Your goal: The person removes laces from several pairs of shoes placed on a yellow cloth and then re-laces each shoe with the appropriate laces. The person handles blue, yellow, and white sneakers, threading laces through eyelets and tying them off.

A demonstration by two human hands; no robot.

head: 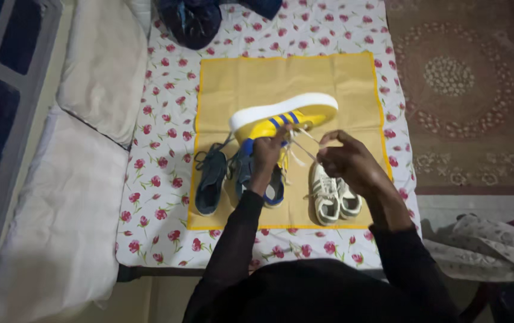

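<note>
Left hand point(267, 151) grips the yellow sneaker with blue stripes and white sole point(284, 116), tipped sideways, while the right hand point(345, 158) pinches its white lace point(302, 146), dark blue shoes point(212, 179) and white sneakers point(334, 197) lying just below on the mustard cloth point(352, 78).

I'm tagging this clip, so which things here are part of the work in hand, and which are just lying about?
In hand:
- yellow shoe, steadied by left hand
- white lace, pulled by right hand

Lying about:
- dark blue shoes
- white shoes
- yellow cloth
- flowered sheet
- white cushions
- patterned rug
</note>
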